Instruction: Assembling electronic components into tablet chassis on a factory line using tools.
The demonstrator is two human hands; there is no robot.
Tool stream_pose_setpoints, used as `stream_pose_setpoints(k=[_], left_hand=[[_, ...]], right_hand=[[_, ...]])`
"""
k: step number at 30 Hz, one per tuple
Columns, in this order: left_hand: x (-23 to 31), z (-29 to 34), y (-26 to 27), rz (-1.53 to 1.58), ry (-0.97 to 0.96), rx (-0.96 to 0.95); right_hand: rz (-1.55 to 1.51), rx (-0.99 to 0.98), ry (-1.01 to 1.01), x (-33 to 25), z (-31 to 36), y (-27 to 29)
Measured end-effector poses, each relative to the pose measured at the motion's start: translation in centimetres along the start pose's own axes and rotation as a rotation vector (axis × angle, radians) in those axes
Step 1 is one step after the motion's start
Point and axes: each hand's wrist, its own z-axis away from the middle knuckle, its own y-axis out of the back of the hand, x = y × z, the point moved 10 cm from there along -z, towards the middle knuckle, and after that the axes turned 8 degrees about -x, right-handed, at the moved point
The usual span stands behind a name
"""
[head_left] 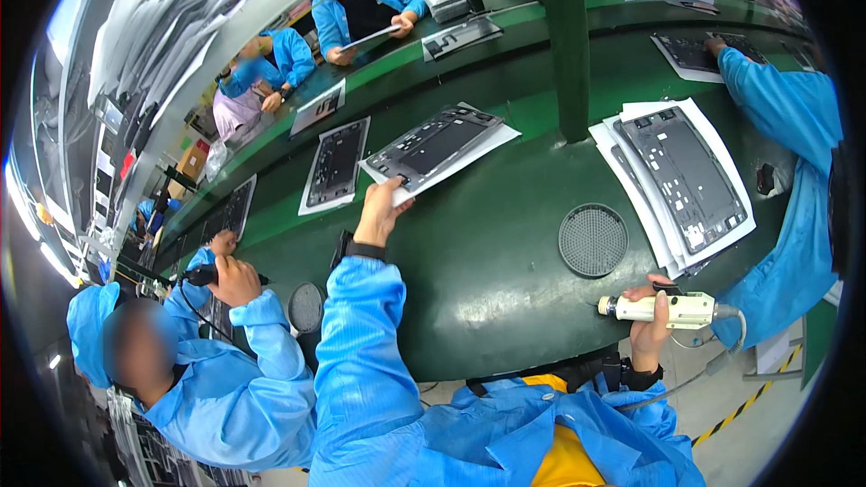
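My left hand (379, 215) pinches the near corner of a dark tablet-like housing (442, 142), together with the white sheet (502, 138) beneath it. Small white patches and a large dark rectangle show on the housing, which lies slanted at the bench's middle. In my right hand (646, 339), at the bench's near edge, is a cream electric screwdriver (678, 310) with a grey cable. Its tip points left, apart from any housing. Just beyond it on the bench sits a round dark dish (593, 240) with a gridded bottom.
To the right, a stack of similar housings (681, 176) lies on white sheets, beside a green post (561, 45). Another housing (337, 162) rests left of mine. Co-workers in blue sit close on both sides, the left one (239, 281) gripping a black tool. A second round dish (307, 307) stands between us.
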Motion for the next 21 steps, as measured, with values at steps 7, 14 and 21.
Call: stream_pose_setpoints(k=[7, 14, 21], left_hand=[[-8.2, 16.7, -6.9, 0.355, 0.055, -0.070], [-13.8, 30.4, -13.3, 0.677, 0.460, -0.251], [-11.0, 36.0, -18.6, 0.284, 0.459, -1.148]], right_hand=[[-0.054, 0.044, -0.008, 1.1, 0.0, 1.4], [0.000, -0.032, -0.043, 0.3, -1.2, -0.7], [0.022, -0.015, -0.056, 0.1, -0.9, -0.5]])
